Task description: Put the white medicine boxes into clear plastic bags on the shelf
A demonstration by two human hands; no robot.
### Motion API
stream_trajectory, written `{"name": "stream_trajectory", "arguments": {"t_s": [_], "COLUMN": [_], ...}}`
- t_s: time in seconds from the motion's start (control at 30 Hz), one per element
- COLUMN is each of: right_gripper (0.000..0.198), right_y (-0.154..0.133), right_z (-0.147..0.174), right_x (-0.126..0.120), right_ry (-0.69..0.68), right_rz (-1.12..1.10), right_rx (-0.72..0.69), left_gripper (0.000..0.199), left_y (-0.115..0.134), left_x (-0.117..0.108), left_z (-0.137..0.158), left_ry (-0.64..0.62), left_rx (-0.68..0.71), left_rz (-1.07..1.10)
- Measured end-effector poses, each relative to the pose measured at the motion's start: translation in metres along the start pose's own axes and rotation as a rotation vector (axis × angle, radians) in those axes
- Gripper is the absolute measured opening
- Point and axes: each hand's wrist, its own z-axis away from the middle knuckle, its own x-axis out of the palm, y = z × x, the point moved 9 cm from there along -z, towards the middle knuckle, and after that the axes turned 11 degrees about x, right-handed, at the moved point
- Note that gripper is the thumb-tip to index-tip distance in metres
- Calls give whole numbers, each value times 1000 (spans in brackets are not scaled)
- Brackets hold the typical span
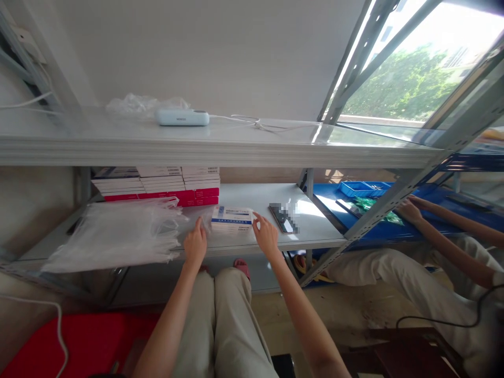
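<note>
Left hand and right hand pinch opposite ends of a clear bag, seemingly steadying the boxes inside.

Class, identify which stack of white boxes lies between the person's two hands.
The small blue-banded stack, toward the front of the shelf between the left hand and right hand; the other stacks sit farther back, with red along their bottoms.

We face a pale wall at twelve o'clock, behind grey metal shelving. Daylight pours through a window at two. We see a blue tabletop at three, brownish floor at five, and a red seat at eight.
</note>
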Motion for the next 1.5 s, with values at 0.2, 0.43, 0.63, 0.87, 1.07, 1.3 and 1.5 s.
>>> {"name": "stream_trajectory", "arguments": {"t_s": [0.2,0.43,0.63,0.87,1.07,1.3,1.5], "right_gripper": [42,33,39,25,76,85,78], "right_y": [-2,17,26,20,-69,-92,-78], "right_z": [-38,-42,7,17,-34,-42,-41], "right_x": [27,54,50,-9,7,25,14], "right_ry": [-227,-303,-91,147,-348,-688,-806], "right_rz": [-87,-33,-186,-372,-106,-183,-562], "right_rx": [61,154,68,-24,-399,-497,-439], "left_gripper": [42,31,18,21,35,47,47], "left_y": [-7,-8,-10,6,53,23,12], "left_x": [24,44,29,-20,-28,24,38], "left_z": [-54,-55,-27,0,-18,-33,-31], "left_ry": [-83,-91,88,419,292,87,24], "left_rx": [-28,-75,44,246,439,111,59], "left_rz": [227,277,269,513,706,1055,1208]}}
